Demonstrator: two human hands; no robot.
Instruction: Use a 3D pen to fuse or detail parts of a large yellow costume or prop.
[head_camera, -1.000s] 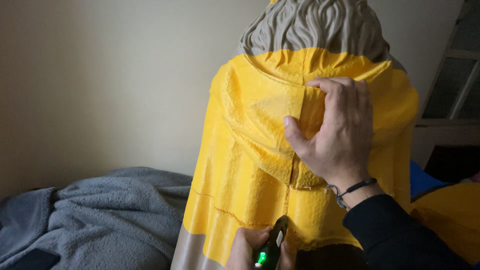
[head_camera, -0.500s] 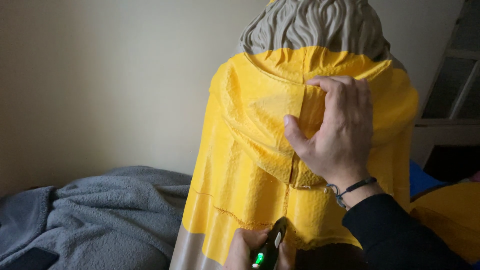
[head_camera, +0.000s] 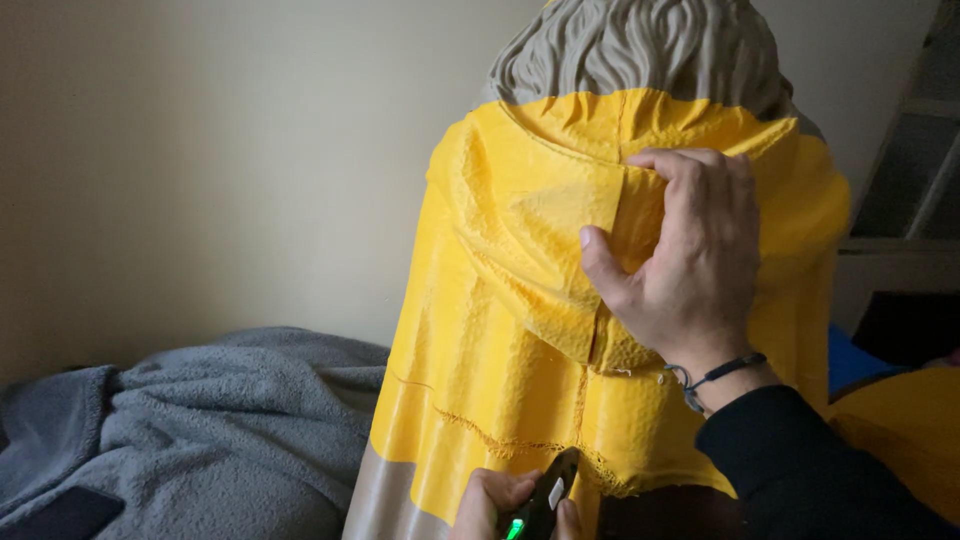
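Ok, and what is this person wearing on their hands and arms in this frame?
Both hands are bare, with no gloves. The right hand has a thin dark cord bracelet at the wrist, above a black long sleeve. Only the fingers and knuckles of the left hand show at the bottom edge, so its wrist and sleeve are out of view.

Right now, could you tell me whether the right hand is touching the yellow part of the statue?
Touching. The head view shows the right hand lying flat against the yellow cape of the statue, thumb and fingers pressed on it.
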